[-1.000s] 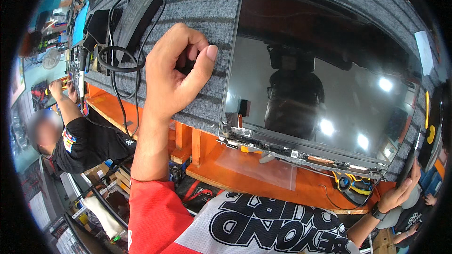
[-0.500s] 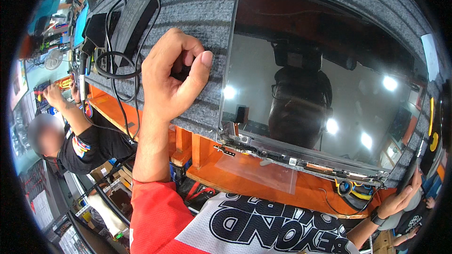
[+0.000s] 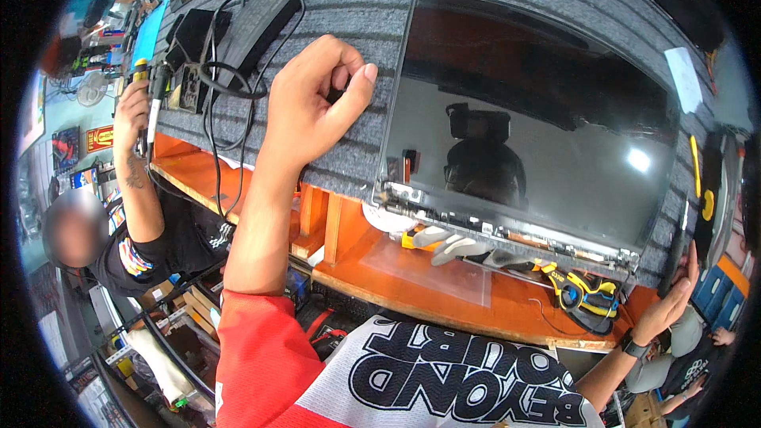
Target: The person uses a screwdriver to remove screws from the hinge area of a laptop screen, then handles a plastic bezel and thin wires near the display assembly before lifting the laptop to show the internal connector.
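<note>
A bare laptop screen (image 3: 547,158) lies face up on the grey ribbed mat (image 3: 361,0). Its glossy dark panel mirrors lights and a silhouette, and a strip of exposed parts and cables (image 3: 507,231) runs along the near edge. My left hand (image 3: 321,99) rests on the mat just left of the screen, fingers curled into a loose fist with the thumb alongside; I see nothing in it. At the mat's right edge, my right hand (image 3: 672,301) lies with fingers stretched out, beside a dark slim object whose kind I cannot tell.
A black power adapter (image 3: 252,36) and its looped cable lie left of my hand. Under the mat, an orange shelf (image 3: 380,285) holds gloves (image 3: 452,246) and yellow-black pliers-like tools (image 3: 587,293). A co-worker's hand (image 3: 131,115) grips a yellow-topped tool at far left. White paper (image 3: 683,79) lies at right.
The view has shifted, showing more of the shelf below the screen. Both my hands keep nearly the same pose. The co-worker's hand at the left is now around a yellow-topped tool.
</note>
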`<act>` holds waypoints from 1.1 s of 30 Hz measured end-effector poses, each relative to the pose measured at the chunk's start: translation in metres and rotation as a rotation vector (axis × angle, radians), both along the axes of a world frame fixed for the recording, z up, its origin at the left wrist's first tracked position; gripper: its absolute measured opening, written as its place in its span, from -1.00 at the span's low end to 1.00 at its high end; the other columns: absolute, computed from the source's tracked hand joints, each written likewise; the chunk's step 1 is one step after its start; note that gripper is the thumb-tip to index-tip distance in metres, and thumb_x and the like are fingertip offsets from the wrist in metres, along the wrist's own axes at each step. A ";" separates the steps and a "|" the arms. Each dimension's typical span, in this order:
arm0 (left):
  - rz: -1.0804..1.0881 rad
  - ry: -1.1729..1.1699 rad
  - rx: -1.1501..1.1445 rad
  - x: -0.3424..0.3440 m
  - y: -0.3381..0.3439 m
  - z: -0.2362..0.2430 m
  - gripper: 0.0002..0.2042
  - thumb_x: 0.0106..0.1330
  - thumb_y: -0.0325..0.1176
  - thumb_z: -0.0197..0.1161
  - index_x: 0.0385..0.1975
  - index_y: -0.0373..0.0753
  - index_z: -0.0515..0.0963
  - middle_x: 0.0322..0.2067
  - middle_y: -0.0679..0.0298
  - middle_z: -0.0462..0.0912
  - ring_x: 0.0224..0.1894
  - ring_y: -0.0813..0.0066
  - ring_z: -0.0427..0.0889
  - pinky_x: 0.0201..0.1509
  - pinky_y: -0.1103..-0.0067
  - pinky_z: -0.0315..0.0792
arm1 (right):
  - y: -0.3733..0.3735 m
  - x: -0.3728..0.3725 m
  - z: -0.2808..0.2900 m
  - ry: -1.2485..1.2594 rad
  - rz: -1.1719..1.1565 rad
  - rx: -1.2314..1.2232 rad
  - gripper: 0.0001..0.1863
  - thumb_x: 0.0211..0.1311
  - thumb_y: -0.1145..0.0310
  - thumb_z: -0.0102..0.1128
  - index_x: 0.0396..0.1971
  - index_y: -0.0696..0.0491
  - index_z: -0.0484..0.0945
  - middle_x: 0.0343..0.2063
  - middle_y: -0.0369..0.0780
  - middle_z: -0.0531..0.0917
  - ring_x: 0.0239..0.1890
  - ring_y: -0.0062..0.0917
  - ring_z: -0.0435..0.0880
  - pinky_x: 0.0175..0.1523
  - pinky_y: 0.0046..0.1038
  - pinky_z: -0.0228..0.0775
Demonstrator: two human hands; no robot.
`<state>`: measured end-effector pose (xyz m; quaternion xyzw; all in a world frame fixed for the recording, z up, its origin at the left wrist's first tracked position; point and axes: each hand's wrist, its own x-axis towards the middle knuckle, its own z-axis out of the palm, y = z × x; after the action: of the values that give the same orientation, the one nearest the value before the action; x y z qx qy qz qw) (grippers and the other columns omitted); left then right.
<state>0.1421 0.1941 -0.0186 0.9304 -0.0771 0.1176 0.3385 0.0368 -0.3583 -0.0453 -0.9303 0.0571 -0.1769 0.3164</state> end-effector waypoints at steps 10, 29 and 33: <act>0.014 -0.140 0.013 -0.004 0.007 -0.004 -0.76 0.34 -0.24 0.39 -0.46 -0.24 0.55 -0.57 0.17 0.50 -0.55 0.22 0.50 -0.44 0.36 0.38 | 0.013 0.006 0.007 -0.080 0.084 0.124 -0.46 0.72 0.04 -0.21 0.38 0.07 0.48 -0.20 -0.33 0.51 -0.22 -0.64 0.34 -0.06 -0.57 0.22; 0.022 -0.141 -0.153 -0.014 0.008 -0.007 -0.73 0.38 -0.20 0.33 -0.38 -0.32 0.63 -0.50 0.16 0.63 -0.49 0.32 0.59 -0.36 0.40 0.45 | 0.093 0.009 0.173 -0.655 0.304 0.039 -0.60 0.58 0.17 0.08 0.13 0.19 0.59 -0.13 -0.10 0.57 -0.10 -0.32 0.57 0.07 -0.35 0.42; 0.025 -0.180 -0.170 -0.011 0.018 -0.016 -0.72 0.38 -0.20 0.33 -0.40 -0.32 0.64 -0.49 0.09 0.67 -0.46 0.23 0.66 -0.34 0.37 0.49 | 0.116 0.018 0.184 -0.697 0.391 0.019 -0.61 0.55 0.19 0.14 0.13 0.18 0.59 -0.14 -0.13 0.57 -0.13 -0.36 0.55 0.02 -0.38 0.41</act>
<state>0.1314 0.2121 -0.0341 0.8849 -0.0851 0.2110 0.4065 0.0545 -0.2423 0.1385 -0.8050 -0.2301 -0.4176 0.3530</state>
